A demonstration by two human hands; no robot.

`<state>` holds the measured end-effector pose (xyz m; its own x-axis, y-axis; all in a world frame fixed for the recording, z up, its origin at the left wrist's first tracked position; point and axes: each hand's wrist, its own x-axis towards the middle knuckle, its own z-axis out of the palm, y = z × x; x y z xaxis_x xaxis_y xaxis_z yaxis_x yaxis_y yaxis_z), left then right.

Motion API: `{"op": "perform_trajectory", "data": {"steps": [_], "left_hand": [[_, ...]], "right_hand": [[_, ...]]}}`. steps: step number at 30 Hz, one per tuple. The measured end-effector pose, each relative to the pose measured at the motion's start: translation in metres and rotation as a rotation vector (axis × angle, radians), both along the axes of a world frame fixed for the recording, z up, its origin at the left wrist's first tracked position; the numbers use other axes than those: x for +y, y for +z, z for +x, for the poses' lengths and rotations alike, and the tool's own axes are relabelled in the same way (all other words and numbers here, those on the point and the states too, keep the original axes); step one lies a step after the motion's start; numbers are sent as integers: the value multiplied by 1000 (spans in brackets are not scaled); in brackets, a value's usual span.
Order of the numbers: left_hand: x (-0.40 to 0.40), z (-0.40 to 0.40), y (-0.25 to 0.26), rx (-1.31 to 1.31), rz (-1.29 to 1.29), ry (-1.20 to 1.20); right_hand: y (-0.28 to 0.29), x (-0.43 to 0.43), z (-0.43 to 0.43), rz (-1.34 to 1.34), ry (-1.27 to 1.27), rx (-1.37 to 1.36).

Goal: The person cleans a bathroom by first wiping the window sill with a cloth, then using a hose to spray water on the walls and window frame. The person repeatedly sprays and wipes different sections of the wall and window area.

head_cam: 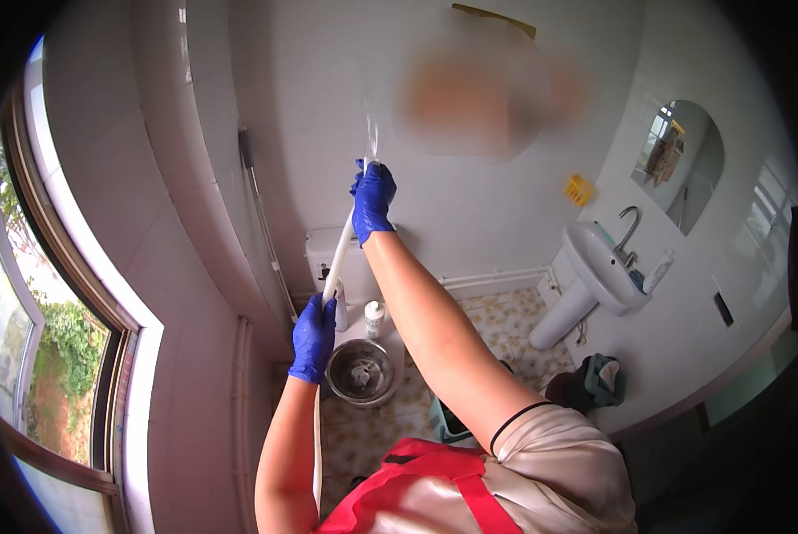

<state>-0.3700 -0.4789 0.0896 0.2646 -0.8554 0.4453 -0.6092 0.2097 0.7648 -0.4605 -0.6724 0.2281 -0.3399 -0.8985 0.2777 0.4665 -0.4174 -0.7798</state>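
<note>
Both of my hands wear blue gloves and hold one white ribbed hose (pixel 339 262) that slants up in front of the wall. My right hand (pixel 374 200) grips it near its upper end, where thin streaks of water spray upward. Lower down and to the left, my left hand (pixel 314 339) is closed around the hose. Just right of my left hand, a metal bowl (pixel 360 372) with some pale material inside rests above the toilet. A white bottle (pixel 374 319) stands behind the bowl, beside a taller container (pixel 341 307) partly hidden by my left hand.
Behind the bottles is a white toilet tank (pixel 318 248). At the right stand a pedestal washbasin (pixel 592 253) with a tap (pixel 629 230), below a mirror (pixel 682 167), and a bin (pixel 604 380). A long pole (pixel 263 223) leans at the left, near an open window (pixel 71 347).
</note>
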Motion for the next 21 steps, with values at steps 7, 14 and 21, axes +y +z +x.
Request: {"op": "perform_trajectory", "data": {"steps": [7,14,21], "left_hand": [[-18,-26,40,62,-99,-27],[-15,-53,61,36,-190,-9],[-7,-54,63,-11,-252,-37]], "right_hand": [[59,2,-29,-79,-58,-12],[91,7,-52,-39,36,-34],[103,0,-60,-164,71,-74]]}}
